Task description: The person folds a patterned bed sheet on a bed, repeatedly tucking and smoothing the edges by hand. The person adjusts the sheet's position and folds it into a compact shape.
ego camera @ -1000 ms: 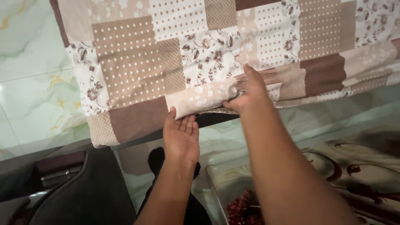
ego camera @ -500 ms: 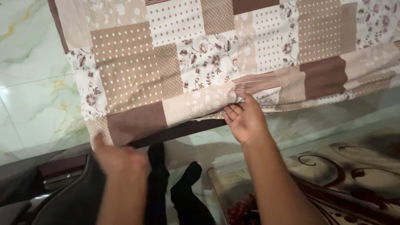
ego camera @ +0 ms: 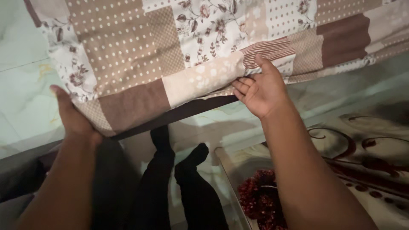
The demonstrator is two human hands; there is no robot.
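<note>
Across the upper half of the frame hangs a patchwork sheet (ego camera: 140, 55) in brown, beige and floral squares, its lower edge running from the lower left up toward the right. The left hand (ego camera: 74, 119) clasps the sheet's bottom corner at the left of the frame, thumb on the cloth, though its fingers are hidden behind the fabric. The right hand (ego camera: 260, 91), near the centre, pinches the folded hem, thumb on top and fingers curled beneath. Below the sheet, two legs in black (ego camera: 179, 183) stand on pale marbled floor tiles (ego camera: 21, 93). At the lower right lies a swirl-patterned surface (ego camera: 366, 162) with what seems a dark red cluster (ego camera: 260, 200) beside it.
</note>
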